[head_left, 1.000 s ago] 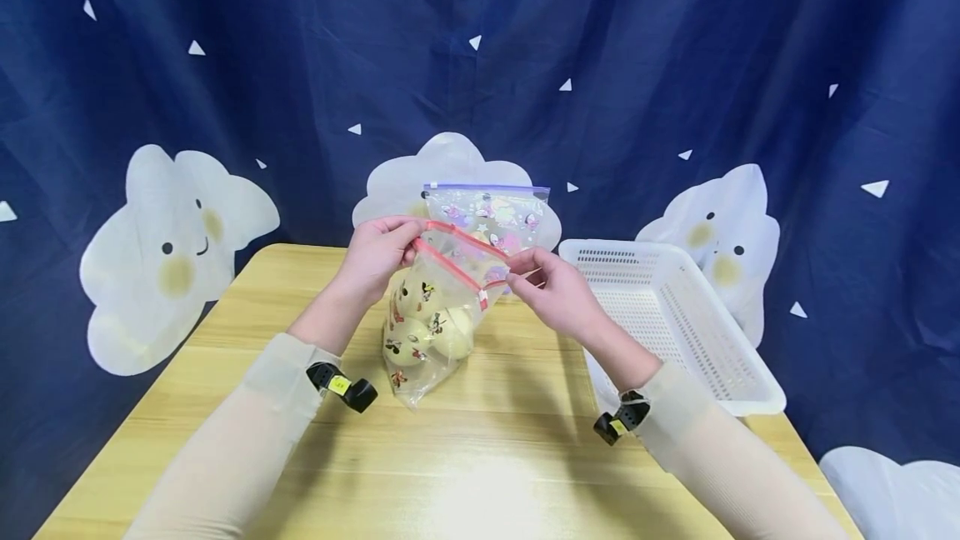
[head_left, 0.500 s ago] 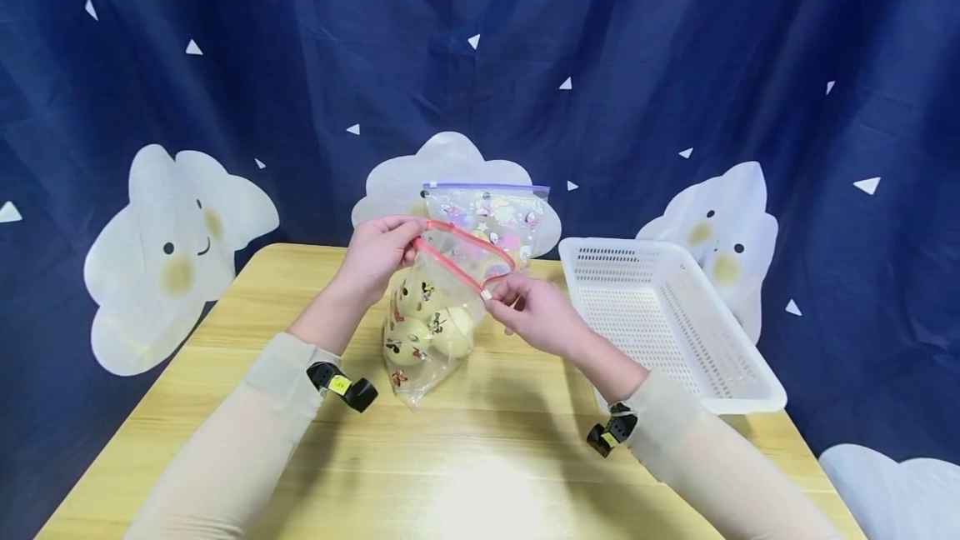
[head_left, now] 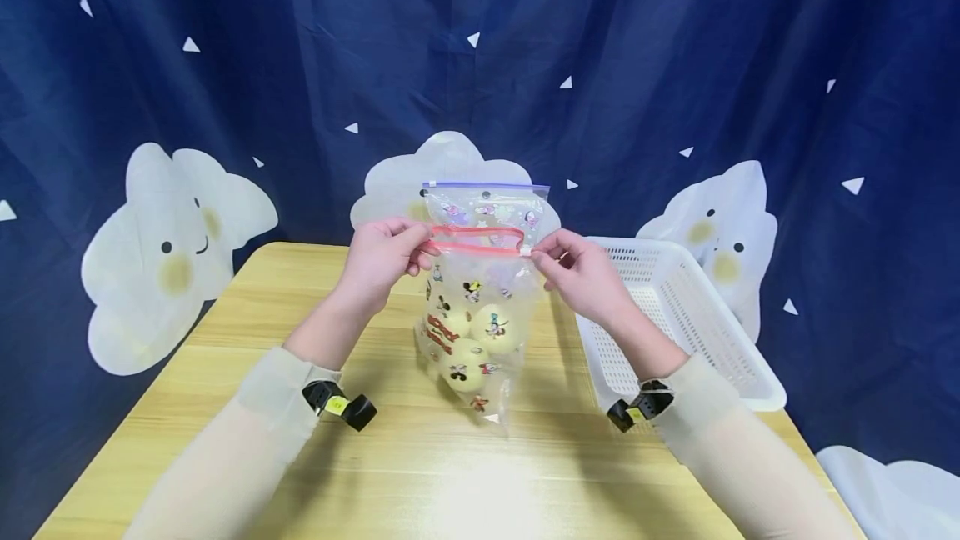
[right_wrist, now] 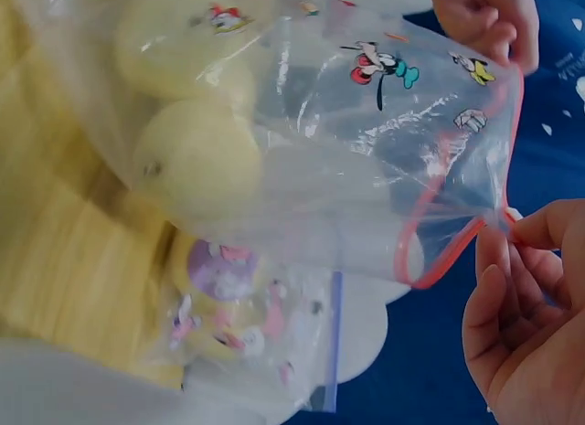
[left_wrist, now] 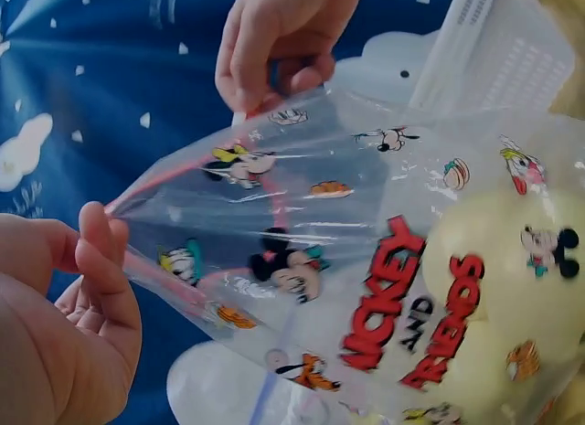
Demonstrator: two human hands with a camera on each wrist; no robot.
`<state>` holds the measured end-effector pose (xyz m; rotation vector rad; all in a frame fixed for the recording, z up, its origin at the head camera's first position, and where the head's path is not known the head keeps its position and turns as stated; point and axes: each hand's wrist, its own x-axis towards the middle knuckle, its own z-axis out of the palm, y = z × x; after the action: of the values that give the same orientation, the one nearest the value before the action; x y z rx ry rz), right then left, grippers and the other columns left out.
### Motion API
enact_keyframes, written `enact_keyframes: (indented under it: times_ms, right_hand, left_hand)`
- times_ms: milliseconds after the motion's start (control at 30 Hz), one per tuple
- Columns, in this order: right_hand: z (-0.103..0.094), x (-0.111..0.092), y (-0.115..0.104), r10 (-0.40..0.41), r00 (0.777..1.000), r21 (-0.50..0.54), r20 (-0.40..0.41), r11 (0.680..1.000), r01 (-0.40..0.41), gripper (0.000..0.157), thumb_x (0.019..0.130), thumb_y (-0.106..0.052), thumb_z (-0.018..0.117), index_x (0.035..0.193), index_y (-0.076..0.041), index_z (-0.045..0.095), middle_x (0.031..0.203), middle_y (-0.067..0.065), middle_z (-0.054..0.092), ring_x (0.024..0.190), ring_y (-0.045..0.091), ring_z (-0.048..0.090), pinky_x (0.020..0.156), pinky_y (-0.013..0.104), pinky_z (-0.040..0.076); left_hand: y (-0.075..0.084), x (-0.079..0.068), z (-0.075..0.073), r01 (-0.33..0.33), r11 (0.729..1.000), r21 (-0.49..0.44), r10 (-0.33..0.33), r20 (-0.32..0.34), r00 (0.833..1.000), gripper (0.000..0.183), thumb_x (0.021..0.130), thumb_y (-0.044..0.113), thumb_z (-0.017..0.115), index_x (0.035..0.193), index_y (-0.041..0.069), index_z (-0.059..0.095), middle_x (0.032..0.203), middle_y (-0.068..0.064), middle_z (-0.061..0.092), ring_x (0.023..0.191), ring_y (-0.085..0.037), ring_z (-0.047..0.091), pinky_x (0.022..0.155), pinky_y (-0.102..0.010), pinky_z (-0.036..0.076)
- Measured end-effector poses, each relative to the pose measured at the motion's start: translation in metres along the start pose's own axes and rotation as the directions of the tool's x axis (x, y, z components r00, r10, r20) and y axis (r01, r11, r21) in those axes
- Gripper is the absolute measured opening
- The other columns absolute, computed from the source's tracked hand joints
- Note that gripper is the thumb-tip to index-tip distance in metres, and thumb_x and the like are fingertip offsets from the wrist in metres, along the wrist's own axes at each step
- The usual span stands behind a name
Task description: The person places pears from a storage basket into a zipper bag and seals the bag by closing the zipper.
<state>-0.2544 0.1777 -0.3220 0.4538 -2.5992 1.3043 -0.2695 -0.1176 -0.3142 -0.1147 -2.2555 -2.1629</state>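
A clear zip bag (head_left: pixel 483 286) with cartoon prints hangs upright between my hands, its red-edged mouth gaping. Several pale yellow round fruits (right_wrist: pixel 196 160) lie in its lower part; one shows a small stem pit in the right wrist view. My left hand (head_left: pixel 382 261) pinches the left end of the red zip strip between thumb and fingers. At the other end, the thumb and index finger of my right hand (head_left: pixel 585 273) pinch the strip at the white slider (head_left: pixel 525 250). The lettering on the bag (left_wrist: pixel 407 306) faces the left wrist camera.
Just behind stands a second zip bag (head_left: pixel 487 198) with a purple strip and yellowish contents, partly hidden. To the right is a white perforated plastic basket (head_left: pixel 697 315) on the wooden table (head_left: pixel 405 473). A dark blue curtain (head_left: pixel 300 48) hangs behind.
My right hand went down to the slider corner, then up and right with it. The bag swung right and now faces front, its mouth narrower and level. My left hand has barely moved.
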Motion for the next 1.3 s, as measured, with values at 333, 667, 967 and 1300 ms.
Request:
enact_keyframes:
  times_ms: [333, 667, 967, 1300]
  right_hand:
    - [-0.020, -0.004, 0.011, 0.029, 0.998, -0.020, -0.061, 0.999, -0.030, 0.011, 0.106, -0.020, 0.071, 0.106, -0.010, 0.076, 0.082, 0.004, 0.072, 0.069, 0.016, 0.067, 0.057, 0.026, 0.048]
    - [-0.019, -0.015, 0.017, -0.002, 1.000, 0.018, -0.008, 1.000, 0.002, 0.010, 0.105, -0.017, 0.073, 0.105, -0.008, 0.078, 0.082, 0.011, 0.072, 0.068, 0.015, 0.065, 0.057, 0.026, 0.046]
    - [-0.020, -0.017, 0.018, 0.008, 1.000, 0.018, 0.002, 1.000, -0.008, 0.010, 0.105, -0.017, 0.073, 0.105, -0.009, 0.078, 0.084, 0.019, 0.071, 0.067, 0.013, 0.064, 0.056, 0.026, 0.046]
    - [-0.022, -0.019, 0.017, 0.007, 1.000, 0.018, 0.002, 1.000, -0.007, 0.013, 0.105, -0.020, 0.073, 0.107, -0.008, 0.078, 0.083, 0.013, 0.073, 0.068, 0.011, 0.064, 0.057, 0.027, 0.045]
  left_hand:
    - [0.012, -0.047, 0.021, 0.024, 1.000, -0.003, -0.023, 0.169, 0.985, 0.026, 0.106, 0.011, 0.064, 0.120, -0.008, 0.074, 0.103, -0.013, 0.085, 0.063, -0.011, 0.077, 0.059, -0.022, 0.062]
    - [-0.019, -0.056, 0.007, -0.030, 0.999, -0.027, 0.035, 0.219, 0.975, 0.026, 0.110, 0.024, 0.067, 0.119, 0.000, 0.073, 0.083, -0.004, 0.082, 0.054, -0.012, 0.069, 0.050, -0.023, 0.054]
    - [-0.049, -0.027, -0.010, -0.031, 0.988, 0.151, 0.018, 0.084, 0.996, 0.032, 0.109, 0.024, 0.068, 0.133, 0.003, 0.073, 0.104, -0.007, 0.077, 0.084, -0.013, 0.070, 0.067, -0.023, 0.054]
    - [-0.055, -0.014, 0.006, -0.091, 0.976, 0.199, 0.053, 0.189, 0.981, 0.030, 0.105, 0.024, 0.076, 0.129, 0.005, 0.079, 0.114, -0.005, 0.079, 0.101, -0.016, 0.069, 0.082, -0.030, 0.057]
